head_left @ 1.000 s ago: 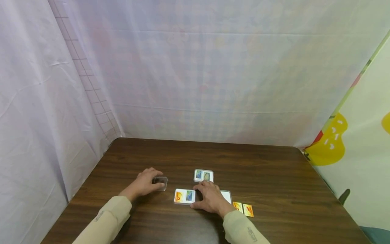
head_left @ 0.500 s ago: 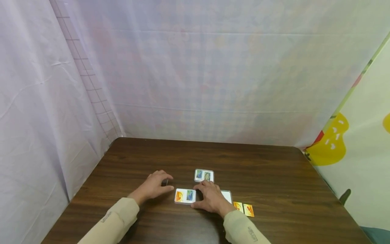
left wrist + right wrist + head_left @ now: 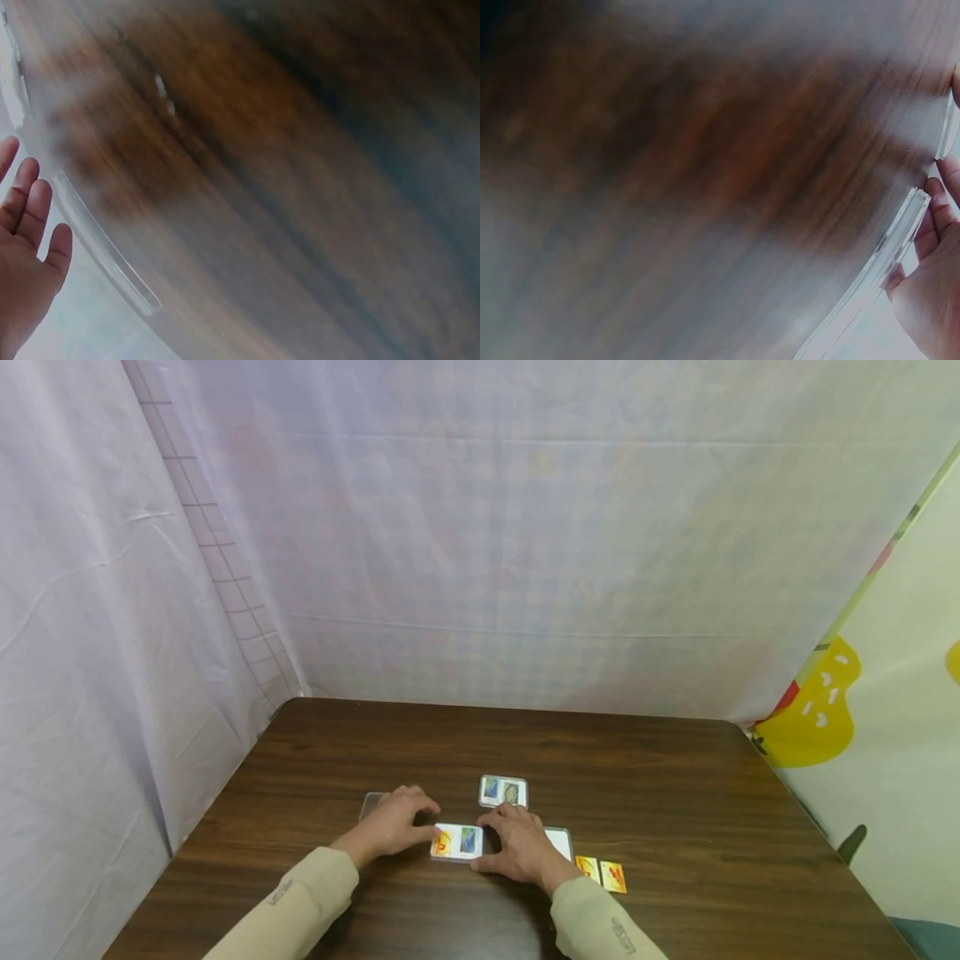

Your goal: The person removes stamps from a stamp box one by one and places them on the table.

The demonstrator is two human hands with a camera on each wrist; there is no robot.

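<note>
In the head view, a clear-edged flat case point(image 3: 457, 842) lies on the table, showing an orange picture card and a blue-green one on white. My right hand point(image 3: 517, 847) holds its right end, thumb at the near edge and fingers at the far edge. At its left end is my left hand point(image 3: 395, 823), fingers spread and loosely bent, thumb tip at the case's corner. Behind the left hand lies a clear plastic cover point(image 3: 370, 803), partly hidden. The left wrist view has a clear plastic edge point(image 3: 109, 251) beside my fingers; the right wrist view has a clear rim point(image 3: 877, 270).
A second case point(image 3: 503, 790) with two picture cards lies farther back. Another white case point(image 3: 559, 842) is partly hidden by my right hand. Two orange cards point(image 3: 612, 877) lie right of it on the brown table point(image 3: 675, 793). White curtains point(image 3: 480, 568) hang behind.
My left hand has moved right, away from the clear cover, to the left end of the case. My right hand has stayed at the right end.
</note>
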